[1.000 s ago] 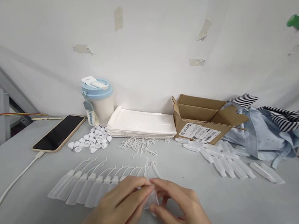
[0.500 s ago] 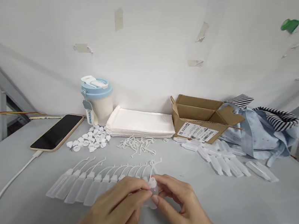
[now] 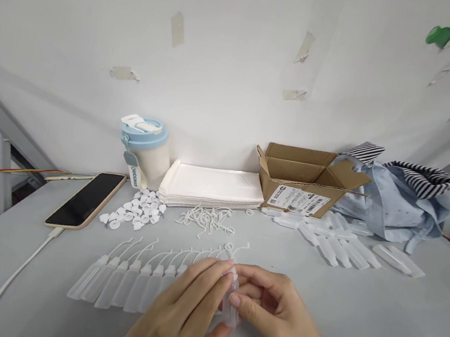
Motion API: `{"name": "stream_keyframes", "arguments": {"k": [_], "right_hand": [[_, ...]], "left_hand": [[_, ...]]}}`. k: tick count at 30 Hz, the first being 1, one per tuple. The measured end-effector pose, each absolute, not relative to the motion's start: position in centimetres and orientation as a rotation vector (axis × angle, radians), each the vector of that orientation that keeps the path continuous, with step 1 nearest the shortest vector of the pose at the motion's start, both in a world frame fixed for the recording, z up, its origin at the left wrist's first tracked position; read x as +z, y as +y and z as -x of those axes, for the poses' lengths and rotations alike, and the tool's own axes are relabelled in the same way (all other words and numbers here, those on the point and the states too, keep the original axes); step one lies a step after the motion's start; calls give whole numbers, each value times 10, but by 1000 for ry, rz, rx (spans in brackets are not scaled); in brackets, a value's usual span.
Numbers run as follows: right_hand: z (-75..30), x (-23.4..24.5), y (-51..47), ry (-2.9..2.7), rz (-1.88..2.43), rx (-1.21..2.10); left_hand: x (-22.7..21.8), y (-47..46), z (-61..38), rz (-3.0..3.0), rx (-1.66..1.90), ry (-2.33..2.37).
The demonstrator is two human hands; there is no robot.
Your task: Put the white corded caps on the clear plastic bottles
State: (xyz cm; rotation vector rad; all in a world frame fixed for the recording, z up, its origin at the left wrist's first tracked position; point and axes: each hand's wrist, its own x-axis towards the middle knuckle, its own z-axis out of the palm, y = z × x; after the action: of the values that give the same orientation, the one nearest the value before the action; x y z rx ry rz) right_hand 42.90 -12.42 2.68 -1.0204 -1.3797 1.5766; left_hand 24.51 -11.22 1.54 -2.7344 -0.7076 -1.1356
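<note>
Fingers on your left hand (image 3: 179, 312) and right hand (image 3: 277, 308) are clamping a translucent, slim plastic bottle (image 3: 231, 309); steadying its near end should be helping align its far neck (image 3: 234, 272).

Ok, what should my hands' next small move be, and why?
Perhaps press the top of the bottle snug with your left hand, your right hand steadying it: left fingertips are at its neck, right thumb is against its side.

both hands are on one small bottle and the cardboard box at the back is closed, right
Not quite: the head view shows the cardboard box open, not closed. The left hand and right hand are indeed on one small bottle.
</note>
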Motion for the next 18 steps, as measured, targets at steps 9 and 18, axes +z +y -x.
{"name": "stream_keyframes", "arguments": {"k": [9, 18], "right_hand": [[-439, 19, -115, -1775, 1226, 1052], [-441, 7, -109, -2273, 1416, 520]], "left_hand": [[7, -109, -244, 2750, -1225, -860], [4, -109, -246, 2798, -1037, -951]]}}
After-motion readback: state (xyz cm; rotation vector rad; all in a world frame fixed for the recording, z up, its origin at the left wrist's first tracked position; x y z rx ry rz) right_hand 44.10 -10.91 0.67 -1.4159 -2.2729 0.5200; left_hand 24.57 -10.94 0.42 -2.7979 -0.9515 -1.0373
